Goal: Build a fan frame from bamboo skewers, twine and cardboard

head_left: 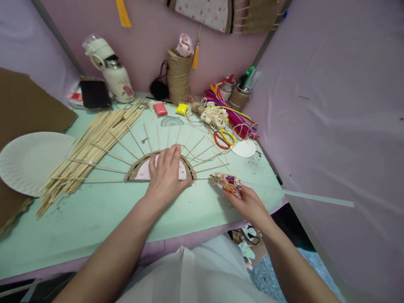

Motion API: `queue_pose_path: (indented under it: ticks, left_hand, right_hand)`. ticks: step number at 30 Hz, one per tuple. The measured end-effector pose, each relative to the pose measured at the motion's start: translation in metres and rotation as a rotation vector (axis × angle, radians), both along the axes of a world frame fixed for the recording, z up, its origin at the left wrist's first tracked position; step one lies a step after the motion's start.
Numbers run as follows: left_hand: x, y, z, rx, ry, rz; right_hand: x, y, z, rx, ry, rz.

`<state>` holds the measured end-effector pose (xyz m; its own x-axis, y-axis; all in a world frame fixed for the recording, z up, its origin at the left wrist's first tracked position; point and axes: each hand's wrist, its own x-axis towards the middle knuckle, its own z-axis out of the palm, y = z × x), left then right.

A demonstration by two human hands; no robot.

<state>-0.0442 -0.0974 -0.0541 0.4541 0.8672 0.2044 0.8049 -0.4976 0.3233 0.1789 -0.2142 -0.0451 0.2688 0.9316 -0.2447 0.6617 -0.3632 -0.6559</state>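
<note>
My left hand [167, 172] lies flat with its fingers stretched out on a half-round piece [143, 170] of spotted white cloth, edged with a brown and black band. Thin wooden sticks [121, 142] fan out from its curved edge across the table. In my right hand [249, 202] is a glue gun [227, 183] with a colourful patterned cover, its nozzle pointing left at the tip of the lowest right stick. A long, clear glue stick [318, 198] sticks out behind it to the right. Whether the nozzle touches the stick I cannot tell.
A bundle of sticks [91, 147] and a paper plate [28, 162] lie left. Scissors [222, 139], a white disc [244, 148] and purple pipe cleaners [235, 113] sit at the right back. A bottle [118, 80] and twine roll [179, 75] stand along the wall.
</note>
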Motion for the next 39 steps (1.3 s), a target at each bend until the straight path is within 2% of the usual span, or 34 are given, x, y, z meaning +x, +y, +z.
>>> queue_pose_path:
  ticks: [3, 9, 19, 39]
  left_hand:
    - [-0.001, -0.001, -0.001, 0.006, -0.012, 0.037]
    - [-0.001, -0.002, -0.007, -0.061, 0.004, -0.004]
    - [-0.001, -0.002, -0.012, -0.053, -0.012, 0.010]
    - [0.001, -0.004, -0.013, -0.089, -0.032, 0.039]
  right_hand:
    - [0.001, 0.001, 0.000, 0.030, -0.006, -0.014]
    - [-0.001, 0.009, 0.004, 0.048, -0.015, -0.017]
    - [-0.002, 0.017, 0.010, 0.031, -0.035, -0.004]
    - [0.001, 0.028, 0.007, 0.005, -0.157, 0.098]
